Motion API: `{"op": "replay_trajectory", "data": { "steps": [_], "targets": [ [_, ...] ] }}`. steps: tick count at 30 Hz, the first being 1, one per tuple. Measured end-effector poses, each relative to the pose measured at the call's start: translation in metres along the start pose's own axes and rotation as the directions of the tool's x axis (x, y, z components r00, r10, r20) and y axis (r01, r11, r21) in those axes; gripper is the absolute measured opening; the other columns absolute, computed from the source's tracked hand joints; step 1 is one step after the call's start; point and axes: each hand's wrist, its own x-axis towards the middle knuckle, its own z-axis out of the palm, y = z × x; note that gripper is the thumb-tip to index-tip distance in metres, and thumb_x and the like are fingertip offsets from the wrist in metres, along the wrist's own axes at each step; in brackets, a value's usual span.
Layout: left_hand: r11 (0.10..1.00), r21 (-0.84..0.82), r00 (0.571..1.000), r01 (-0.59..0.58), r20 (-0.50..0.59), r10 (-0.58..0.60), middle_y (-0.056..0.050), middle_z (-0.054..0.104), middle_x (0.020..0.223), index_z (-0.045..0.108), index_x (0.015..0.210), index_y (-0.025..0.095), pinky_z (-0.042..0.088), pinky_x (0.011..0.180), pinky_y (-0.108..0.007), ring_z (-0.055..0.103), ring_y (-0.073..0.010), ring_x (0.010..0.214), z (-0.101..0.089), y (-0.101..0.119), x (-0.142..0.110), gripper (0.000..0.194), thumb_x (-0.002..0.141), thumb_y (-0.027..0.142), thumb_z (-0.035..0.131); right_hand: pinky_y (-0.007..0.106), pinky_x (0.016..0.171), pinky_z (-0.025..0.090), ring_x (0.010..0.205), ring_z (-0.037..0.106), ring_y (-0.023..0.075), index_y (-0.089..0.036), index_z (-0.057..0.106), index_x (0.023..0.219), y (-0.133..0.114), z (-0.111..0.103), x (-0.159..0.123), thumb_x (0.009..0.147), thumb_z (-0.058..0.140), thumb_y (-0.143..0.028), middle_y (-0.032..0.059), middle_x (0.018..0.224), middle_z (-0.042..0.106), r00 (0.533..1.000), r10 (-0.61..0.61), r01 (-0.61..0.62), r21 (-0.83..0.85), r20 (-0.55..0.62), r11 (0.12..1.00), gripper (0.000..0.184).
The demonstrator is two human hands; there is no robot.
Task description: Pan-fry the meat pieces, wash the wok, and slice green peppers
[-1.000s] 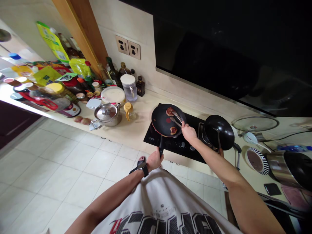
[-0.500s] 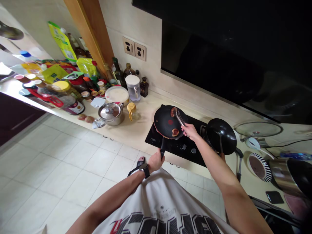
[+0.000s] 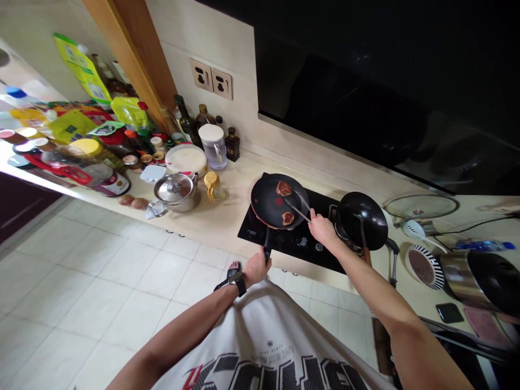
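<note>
My left hand (image 3: 257, 266) is wrapped round the black handle of a frying pan (image 3: 266, 203), which sits on the black cooktop (image 3: 280, 246). In my right hand (image 3: 323, 230) is a pair of metal tongs (image 3: 300, 210), their arms spread apart over the right side of the pan. One browned piece of meat (image 3: 284, 188) lies at the far side of the pan, just beyond the tong tips and not gripped. A smaller piece of meat (image 3: 287, 218) lies nearer the front rim.
Right of the pan stands a black wok (image 3: 363, 221), with a glass lid (image 3: 422, 206) and a striped bowl (image 3: 424, 266) beyond. To the left are a lidded steel pot (image 3: 174, 190), a yellow-topped jar (image 3: 213, 186) and a water pitcher (image 3: 213, 146). Several bottles crowd the far left.
The tongs, closed on the far piece of meat before, have opened and drawn back to the right. That piece now lies flat in the pan. My left hand keeps its hold.
</note>
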Motion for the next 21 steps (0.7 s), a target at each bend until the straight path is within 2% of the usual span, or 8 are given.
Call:
{"op": "replay_trajectory", "data": {
  "steps": [2,5,9,15,19,21],
  "targets": [
    [1.000,0.006,1.000,0.001,-0.002,-0.001,-0.019,0.074,0.105,0.035,0.135,0.011,0.046,0.075,-0.033,0.073,-0.0300,0.098,0.001,-0.001,0.001,0.042,0.099,0.030,0.046,0.033,0.077,0.056,0.090,0.073,0.0261,-0.003,0.029,0.157,-0.009,0.003,0.004,0.101,0.043,-0.018,0.0261,0.112,0.064,0.999,-0.045,0.043,-0.199,-0.008,0.979,0.059],
    [1.000,0.005,1.000,-0.001,-0.002,0.001,-0.019,0.074,0.106,0.035,0.135,0.011,0.046,0.075,-0.033,0.073,-0.0301,0.098,0.001,-0.001,0.001,0.041,0.100,0.030,0.046,0.031,0.071,0.057,0.083,0.074,0.0240,-0.002,0.030,0.156,-0.020,0.009,0.016,0.098,0.037,-0.008,0.0247,0.106,0.064,0.995,-0.080,0.062,-0.278,-0.054,0.959,0.059],
    [1.000,0.011,1.000,0.009,-0.001,-0.009,-0.019,0.074,0.106,0.036,0.134,0.011,0.046,0.074,-0.033,0.073,-0.0302,0.098,0.000,0.001,-0.001,0.040,0.100,0.029,0.045,0.033,0.066,0.059,0.078,0.073,0.0245,0.001,0.033,0.156,-0.034,0.018,0.034,0.097,0.035,-0.006,0.0230,0.099,0.063,0.984,-0.115,0.074,-0.276,-0.136,0.958,0.059],
    [1.000,0.014,1.000,0.008,-0.004,-0.008,-0.020,0.073,0.109,0.035,0.135,0.011,0.046,0.075,-0.033,0.072,-0.0304,0.099,-0.002,0.003,-0.002,0.041,0.099,0.029,0.045,0.035,0.068,0.060,0.079,0.074,0.0257,0.002,0.034,0.155,-0.046,0.029,0.053,0.096,0.039,-0.006,0.0234,0.098,0.064,0.978,-0.113,0.064,-0.261,-0.178,0.963,0.059],
    [1.000,0.019,1.000,0.014,-0.006,-0.014,-0.020,0.073,0.110,0.036,0.136,0.010,0.046,0.075,-0.034,0.072,-0.0308,0.099,-0.001,0.003,-0.001,0.042,0.099,0.030,0.045,0.036,0.071,0.059,0.085,0.074,0.0264,-0.001,0.031,0.157,-0.044,0.031,0.058,0.098,0.035,-0.006,0.0246,0.105,0.064,0.980,-0.132,0.097,-0.222,-0.149,0.970,0.059],
    [1.000,0.020,1.000,0.018,-0.006,-0.018,-0.020,0.073,0.109,0.036,0.136,0.010,0.046,0.076,-0.034,0.072,-0.0314,0.099,-0.001,0.002,-0.001,0.043,0.099,0.031,0.045,0.036,0.077,0.058,0.088,0.074,0.0261,-0.005,0.033,0.157,-0.041,0.029,0.058,0.099,0.038,-0.007,0.0235,0.107,0.065,0.988,-0.111,0.097,-0.129,-0.107,0.987,0.058]
  ]
}}
